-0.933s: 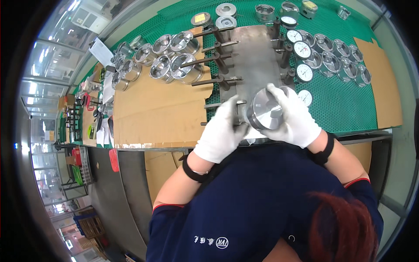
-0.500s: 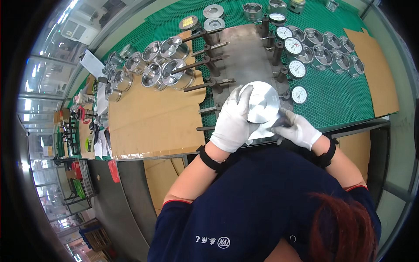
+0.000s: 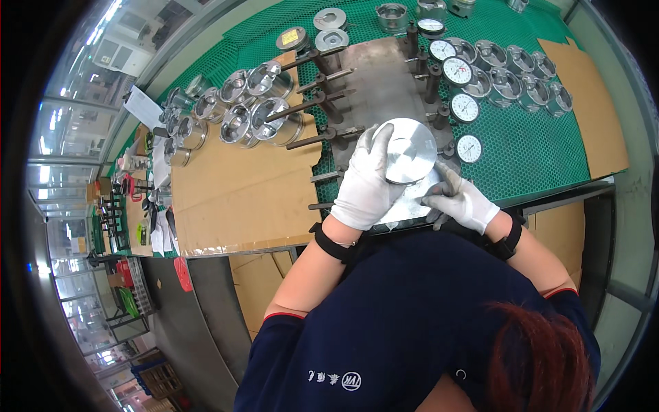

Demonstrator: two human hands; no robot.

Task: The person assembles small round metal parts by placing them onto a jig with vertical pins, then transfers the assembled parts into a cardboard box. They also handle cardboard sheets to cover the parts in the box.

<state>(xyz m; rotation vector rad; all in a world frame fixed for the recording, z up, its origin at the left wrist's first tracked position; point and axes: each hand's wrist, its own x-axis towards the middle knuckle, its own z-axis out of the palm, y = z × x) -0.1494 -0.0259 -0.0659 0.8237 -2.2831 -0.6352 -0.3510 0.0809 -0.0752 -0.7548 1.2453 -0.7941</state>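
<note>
My left hand (image 3: 368, 180), in a white glove, grips a shiny metal piston (image 3: 410, 151) by its left side, fingers over the rim. The piston's flat round face is turned up, over the near end of the metal plate (image 3: 384, 86). My right hand (image 3: 461, 200), gloved with darkened fingertips, is beside the piston's lower right edge. Its fingers are apart, with nothing visible between them; whether a fingertip touches the rim I cannot tell. Below the piston lies a bright surface (image 3: 410, 206), partly covered by my hands.
Dial gauges (image 3: 465, 108) on dark posts line the plate's right side; dark rods (image 3: 309, 106) stick out on its left. Several pistons (image 3: 276, 120) stand on cardboard (image 3: 233, 199) at left, more (image 3: 506, 88) on the green mat (image 3: 528, 154) at right. Round metal discs (image 3: 331, 40) lie at the back.
My left hand has moved the piston slightly up and left. My right fingers have come away from its lower edge and spread. The whole view has shifted a little.
</note>
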